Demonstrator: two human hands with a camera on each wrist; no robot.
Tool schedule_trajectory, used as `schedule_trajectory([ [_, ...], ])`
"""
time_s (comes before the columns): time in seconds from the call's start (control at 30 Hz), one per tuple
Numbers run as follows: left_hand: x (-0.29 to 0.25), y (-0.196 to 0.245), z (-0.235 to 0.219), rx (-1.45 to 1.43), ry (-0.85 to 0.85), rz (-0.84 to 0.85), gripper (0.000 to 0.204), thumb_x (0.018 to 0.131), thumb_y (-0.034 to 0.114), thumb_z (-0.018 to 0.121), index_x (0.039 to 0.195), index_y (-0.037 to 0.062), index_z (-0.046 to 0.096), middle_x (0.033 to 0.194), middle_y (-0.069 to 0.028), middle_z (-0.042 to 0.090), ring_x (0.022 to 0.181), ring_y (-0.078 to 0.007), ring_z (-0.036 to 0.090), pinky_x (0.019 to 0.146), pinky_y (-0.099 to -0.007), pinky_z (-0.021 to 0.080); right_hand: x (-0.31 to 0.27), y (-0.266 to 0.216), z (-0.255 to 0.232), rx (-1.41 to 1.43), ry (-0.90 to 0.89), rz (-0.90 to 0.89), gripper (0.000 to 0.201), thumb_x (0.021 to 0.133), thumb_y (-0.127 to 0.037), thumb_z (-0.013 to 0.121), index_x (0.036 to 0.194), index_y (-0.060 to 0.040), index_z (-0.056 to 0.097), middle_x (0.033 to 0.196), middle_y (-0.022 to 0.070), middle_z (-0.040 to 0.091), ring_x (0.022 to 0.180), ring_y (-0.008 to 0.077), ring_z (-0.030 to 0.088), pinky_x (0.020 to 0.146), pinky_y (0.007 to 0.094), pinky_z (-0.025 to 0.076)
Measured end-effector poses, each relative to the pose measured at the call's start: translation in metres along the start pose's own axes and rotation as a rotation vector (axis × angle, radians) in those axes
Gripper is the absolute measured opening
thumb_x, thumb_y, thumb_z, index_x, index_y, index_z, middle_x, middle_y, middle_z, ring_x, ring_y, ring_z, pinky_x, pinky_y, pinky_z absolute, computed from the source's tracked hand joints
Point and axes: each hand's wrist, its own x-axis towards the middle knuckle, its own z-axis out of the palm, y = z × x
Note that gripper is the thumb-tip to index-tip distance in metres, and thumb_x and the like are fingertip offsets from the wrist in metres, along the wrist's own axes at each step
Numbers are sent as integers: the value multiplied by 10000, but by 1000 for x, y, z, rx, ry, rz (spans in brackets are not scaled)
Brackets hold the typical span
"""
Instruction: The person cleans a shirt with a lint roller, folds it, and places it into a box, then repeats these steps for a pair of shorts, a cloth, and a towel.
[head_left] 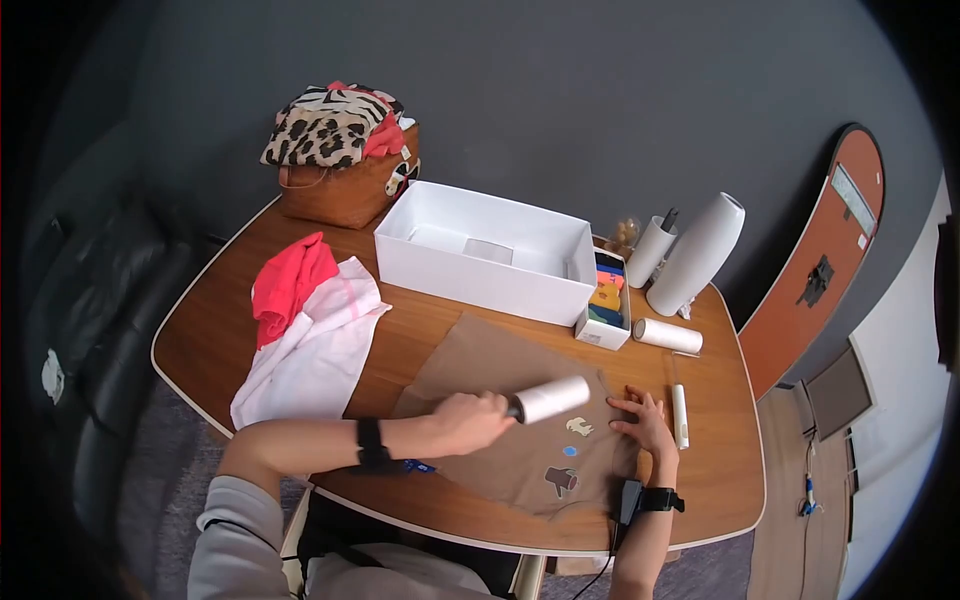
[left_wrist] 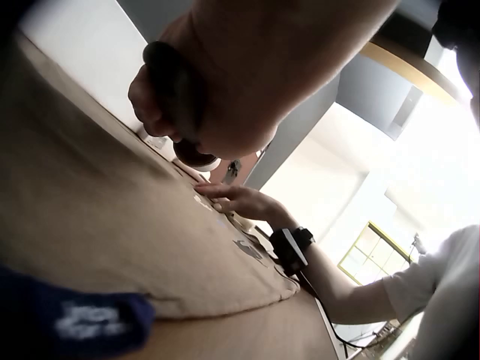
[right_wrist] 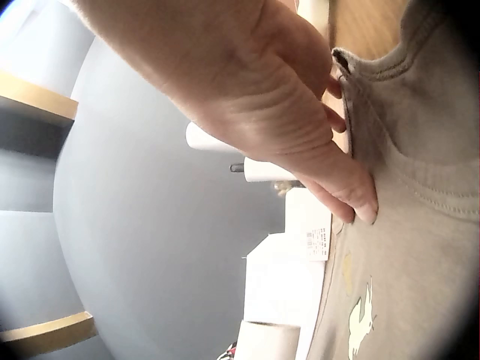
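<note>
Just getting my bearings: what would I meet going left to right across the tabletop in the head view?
White garment, left hand, white lint roller head, right hand, slim white handle.

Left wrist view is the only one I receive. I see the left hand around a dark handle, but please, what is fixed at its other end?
Observer: The head view shows that the dark handle in the left hand carries a white roller.
Operator: Thank you. And what is lying on the table to the left of the brown cloth?
Observer: A pale garment, with a red cloth lying partly over it.
Operator: Is there also something at the far left corner of the table?
Observer: Yes, a brown bag, with animal-print fabric piled on top.
</note>
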Motion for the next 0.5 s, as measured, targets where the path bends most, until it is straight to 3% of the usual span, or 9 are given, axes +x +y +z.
schedule_trajectory([
  [0.1,23,13,15,-22,-19,70,354,873,282,449,818,-60,516,722,-212,576,600,-353,592,527,-406,489,1,2,0,41,-2,-3,474,597,-171,739,1054,-235,631,1266,92,416,1156,270,359,986,366,232],
  [0.2,35,11,26,-34,-41,29,355,875,283,446,834,-62,515,718,-218,584,612,-355,597,540,-403,492,-1,0,0,31,-7,7,459,608,-179,733,1047,-263,630,1277,76,407,1148,302,337,996,382,251],
  [0.37,30,-27,23,32,-27,-121,334,888,276,411,844,-36,522,726,-199,599,646,-338,610,552,-417,494,1,1,0,4,-24,5,449,612,-198,732,1041,-282,631,1290,66,395,1132,313,330,1002,380,258],
  [0.43,20,-42,5,141,-32,-79,337,889,287,409,853,-28,523,729,-186,604,644,-339,609,554,-425,492,1,0,-1,14,-26,9,447,609,-207,733,1038,-283,633,1293,63,390,1124,312,333,1001,374,257],
  [0.5,11,-57,-4,109,-14,-311,338,885,294,417,855,-25,523,717,-192,602,640,-352,603,559,-437,488,0,-2,-1,9,-27,21,440,607,-218,735,1030,-285,636,1296,59,388,1120,311,336,998,377,258],
])
